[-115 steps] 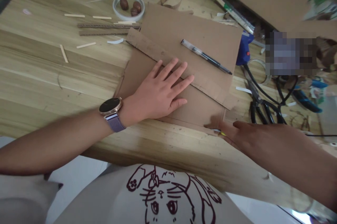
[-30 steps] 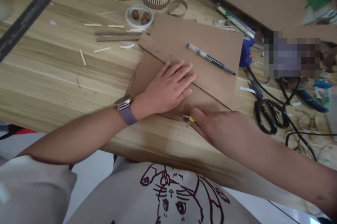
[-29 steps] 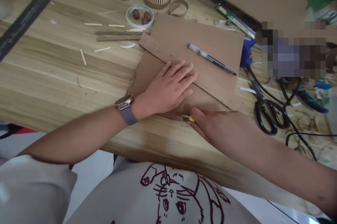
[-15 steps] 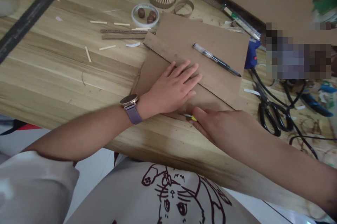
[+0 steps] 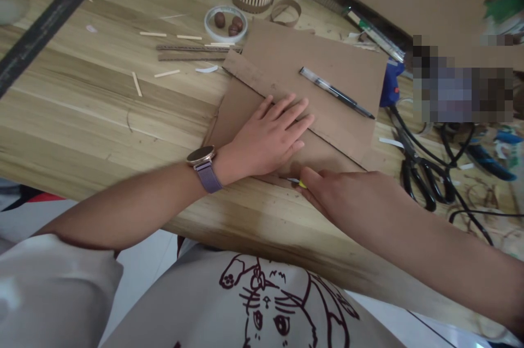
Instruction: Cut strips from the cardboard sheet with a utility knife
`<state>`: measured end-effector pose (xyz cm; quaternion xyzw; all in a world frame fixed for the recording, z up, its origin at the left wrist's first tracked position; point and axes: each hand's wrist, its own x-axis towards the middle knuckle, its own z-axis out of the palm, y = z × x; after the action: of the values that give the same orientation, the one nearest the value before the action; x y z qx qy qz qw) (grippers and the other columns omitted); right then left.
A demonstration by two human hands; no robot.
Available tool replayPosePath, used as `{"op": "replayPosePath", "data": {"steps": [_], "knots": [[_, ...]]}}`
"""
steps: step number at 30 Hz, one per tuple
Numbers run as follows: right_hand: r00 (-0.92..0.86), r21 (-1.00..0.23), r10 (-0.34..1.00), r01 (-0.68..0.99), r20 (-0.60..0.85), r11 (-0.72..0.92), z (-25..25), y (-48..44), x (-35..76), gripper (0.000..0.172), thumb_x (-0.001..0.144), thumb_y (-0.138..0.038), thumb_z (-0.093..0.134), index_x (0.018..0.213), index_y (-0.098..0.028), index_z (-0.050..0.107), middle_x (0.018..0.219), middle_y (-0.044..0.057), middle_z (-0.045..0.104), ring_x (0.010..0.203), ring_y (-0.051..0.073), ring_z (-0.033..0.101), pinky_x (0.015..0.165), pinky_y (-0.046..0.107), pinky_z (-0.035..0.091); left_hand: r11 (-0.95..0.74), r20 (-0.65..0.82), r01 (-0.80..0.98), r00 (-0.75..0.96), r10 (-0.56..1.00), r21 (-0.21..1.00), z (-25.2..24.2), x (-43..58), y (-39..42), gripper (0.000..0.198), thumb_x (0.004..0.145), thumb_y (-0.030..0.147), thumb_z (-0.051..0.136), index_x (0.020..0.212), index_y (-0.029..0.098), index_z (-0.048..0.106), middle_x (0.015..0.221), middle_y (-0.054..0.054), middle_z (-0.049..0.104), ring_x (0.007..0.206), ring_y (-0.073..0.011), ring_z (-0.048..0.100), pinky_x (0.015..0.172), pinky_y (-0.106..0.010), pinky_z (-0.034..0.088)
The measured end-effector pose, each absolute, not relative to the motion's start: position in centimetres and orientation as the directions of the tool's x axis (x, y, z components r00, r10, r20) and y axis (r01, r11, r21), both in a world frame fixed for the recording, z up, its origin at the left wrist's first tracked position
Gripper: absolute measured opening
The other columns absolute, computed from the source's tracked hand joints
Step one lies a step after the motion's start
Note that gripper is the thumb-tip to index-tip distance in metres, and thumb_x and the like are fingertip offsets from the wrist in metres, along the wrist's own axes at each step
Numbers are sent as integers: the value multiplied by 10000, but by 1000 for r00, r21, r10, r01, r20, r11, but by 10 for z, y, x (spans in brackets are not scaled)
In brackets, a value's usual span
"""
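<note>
As left hand [image 5: 268,138] pins cardboard [image 5: 234,112], cutter [image 5: 301,184] — yellow

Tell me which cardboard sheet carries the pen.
The middle brown cardboard sheet, overlapping the lower sheet under the left hand; the black-and-clear pen lies only there.

Pen [image 5: 336,93]: on your cardboard [image 5: 286,53], right of centre.
Scissors [image 5: 421,173]: right of it, on the table [image 5: 102,113].
Dish [image 5: 208,25]: upper centre, behind the cardboard.

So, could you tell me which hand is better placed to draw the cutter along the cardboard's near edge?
Right, probably: the right hand grips the yellow-tipped cutter at the cardboard edge, while the left hand lies flat, pinning the sheet.
</note>
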<state>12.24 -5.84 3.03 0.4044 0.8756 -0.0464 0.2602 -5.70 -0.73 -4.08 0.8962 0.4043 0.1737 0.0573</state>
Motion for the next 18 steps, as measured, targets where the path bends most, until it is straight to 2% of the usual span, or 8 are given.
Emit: {"op": "replayPosePath", "data": {"steps": [3,6,8,13,18], "knots": [[-516,163,666,712,-538,683,37,-56,113,175,943,-159,448,1007,-177,609,643,30,665,446,130,539,438,268,153,-670,271,700,614,742,248,-41,-57,-7,473,983,244,482,1441,129,492,1562,-183,419,1471,-352,340,1185,-597,269],[-452,221,649,690,-612,690,42,-55,106,308,809,-2,509,1034,-188,606,655,20,667,512,162,618,428,266,140,-667,258,705,616,744,240,-42,-57,-7,485,979,242,494,1449,123,482,1567,-185,411,1477,-352,328,1194,-587,252],[-443,252,656,677,-611,691,43,-55,106,382,760,51,509,1037,-196,601,642,14,659,539,177,643,433,263,135,-669,253,705,621,742,234,-42,-57,-8,498,978,247,501,1460,127,469,1572,-183,404,1483,-350,318,1198,-581,244],[-487,262,657,652,-575,712,41,-58,115,376,777,43,495,1042,-199,607,632,10,651,511,171,631,432,261,138,-692,272,684,637,721,230,-44,-60,-8,502,1004,284,450,1473,105,451,1574,-199,394,1481,-370,316,1185,-605,248],[-467,179,654,716,-596,674,39,-53,120,270,839,-51,461,969,-200,644,611,18,664,486,174,603,405,269,168,-689,245,689,645,724,224,-43,-60,-8,513,1023,318,402,1483,93,432,1583,-196,379,1490,-365,298,1197,-597,239]]}}
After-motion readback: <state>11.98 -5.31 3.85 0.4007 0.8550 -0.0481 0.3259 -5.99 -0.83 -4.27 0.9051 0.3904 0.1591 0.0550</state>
